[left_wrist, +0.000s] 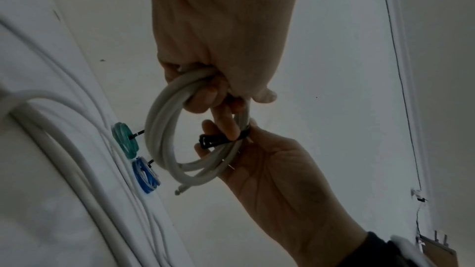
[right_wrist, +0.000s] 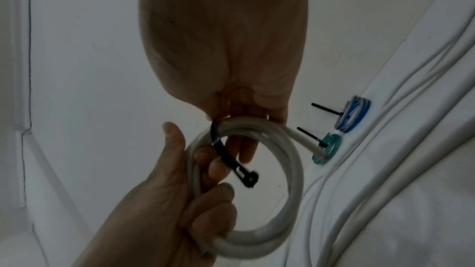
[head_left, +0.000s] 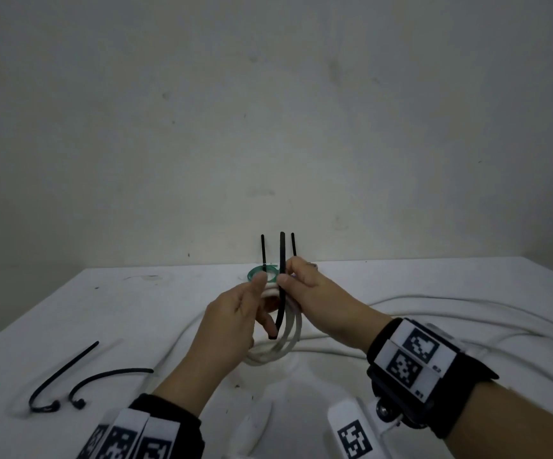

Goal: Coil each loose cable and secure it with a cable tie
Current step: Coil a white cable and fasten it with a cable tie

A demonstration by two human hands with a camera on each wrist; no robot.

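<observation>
Wrist bands with black-and-white markers fill the head view's lower edge. Beyond them, at the centre, the left hand (head_left: 235, 313) has its fingers curled round a coiled white cable (head_left: 278, 346), while the right hand (head_left: 304, 286) pinches an upright black cable tie (head_left: 281, 279) against the coil. Two spare black ties (head_left: 69, 382) lie on the white table (head_left: 136, 309) at 8 o'clock. A green coil (head_left: 255, 272) sits just behind the hands.

From the left wrist, the coil (left_wrist: 164, 129) hangs from the curled left fingers (left_wrist: 205, 94); the right hand (left_wrist: 270, 170), at 5 o'clock, grips the tie's head (left_wrist: 208, 141). Green (left_wrist: 124, 139) and blue (left_wrist: 145, 176) tied coils rest at 8 o'clock.

From the right wrist, the right hand's fingers (right_wrist: 246, 149) press the tie (right_wrist: 231, 159) across the coil (right_wrist: 290, 180); the left hand (right_wrist: 180, 190) clasps the coil at 7 o'clock. Loose white cable (right_wrist: 359, 170) runs along the right.
</observation>
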